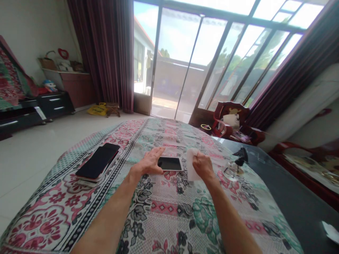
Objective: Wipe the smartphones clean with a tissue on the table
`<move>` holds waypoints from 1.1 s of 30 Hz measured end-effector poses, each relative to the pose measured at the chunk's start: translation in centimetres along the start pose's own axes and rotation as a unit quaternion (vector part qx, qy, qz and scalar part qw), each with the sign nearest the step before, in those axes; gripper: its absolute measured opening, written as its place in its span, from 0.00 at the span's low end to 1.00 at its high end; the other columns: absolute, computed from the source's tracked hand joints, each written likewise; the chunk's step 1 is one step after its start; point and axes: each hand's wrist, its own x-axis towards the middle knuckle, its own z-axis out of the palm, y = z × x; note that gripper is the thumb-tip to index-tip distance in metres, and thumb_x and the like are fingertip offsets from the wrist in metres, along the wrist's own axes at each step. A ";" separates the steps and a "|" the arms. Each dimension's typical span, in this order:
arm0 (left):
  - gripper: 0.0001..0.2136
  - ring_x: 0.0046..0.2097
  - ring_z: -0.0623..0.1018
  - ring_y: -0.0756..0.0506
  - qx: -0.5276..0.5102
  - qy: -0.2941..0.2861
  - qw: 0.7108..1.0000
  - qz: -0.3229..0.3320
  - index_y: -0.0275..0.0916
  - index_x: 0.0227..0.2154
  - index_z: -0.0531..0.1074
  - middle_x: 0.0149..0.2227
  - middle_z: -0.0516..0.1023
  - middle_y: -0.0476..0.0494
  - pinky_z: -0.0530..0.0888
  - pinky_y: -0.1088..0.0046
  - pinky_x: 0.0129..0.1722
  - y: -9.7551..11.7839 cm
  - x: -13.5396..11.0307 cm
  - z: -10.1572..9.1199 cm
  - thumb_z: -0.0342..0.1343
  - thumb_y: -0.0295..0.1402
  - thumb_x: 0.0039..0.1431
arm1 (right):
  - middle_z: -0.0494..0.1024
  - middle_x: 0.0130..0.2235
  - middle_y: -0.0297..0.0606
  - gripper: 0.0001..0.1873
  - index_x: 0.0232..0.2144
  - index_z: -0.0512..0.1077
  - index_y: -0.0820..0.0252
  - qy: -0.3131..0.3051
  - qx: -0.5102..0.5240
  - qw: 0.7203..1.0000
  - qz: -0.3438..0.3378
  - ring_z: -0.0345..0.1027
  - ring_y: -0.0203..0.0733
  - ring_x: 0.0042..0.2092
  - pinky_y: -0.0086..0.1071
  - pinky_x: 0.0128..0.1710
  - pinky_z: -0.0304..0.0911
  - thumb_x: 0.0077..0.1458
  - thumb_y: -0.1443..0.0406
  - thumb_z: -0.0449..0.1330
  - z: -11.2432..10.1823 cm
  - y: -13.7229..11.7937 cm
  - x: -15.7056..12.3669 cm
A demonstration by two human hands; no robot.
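A small phone [170, 163] with a dark screen and white edge lies flat on the floral cloth [164, 208]. My left hand [149, 162] rests beside its left edge, fingers stretched out and touching the phone. My right hand [202, 165] is closed around a white wipe or tissue [190, 165], held just right of the phone.
A stack of larger dark-screened phones or tablets [98, 163] lies to the left on the cloth. A dark glass tabletop [288, 197] extends to the right with a small black object [239, 157] and a white scrap [331, 231]. Red wooden chairs [233, 121] and sliding glass doors stand beyond.
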 end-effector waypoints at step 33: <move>0.33 0.67 0.50 0.37 -0.039 -0.040 0.998 -0.029 0.40 0.52 0.69 0.66 0.52 0.36 0.51 0.64 0.64 -2.5 -0.1 0.8 0.68 0.40 0.39 | 0.69 0.57 0.44 0.21 0.52 0.69 0.58 -0.046 0.048 0.988 -0.141 0.60 0.49 0.57 0.38 0.55 0.53 0.55 0.66 0.53 5.1 -4.0 -2.5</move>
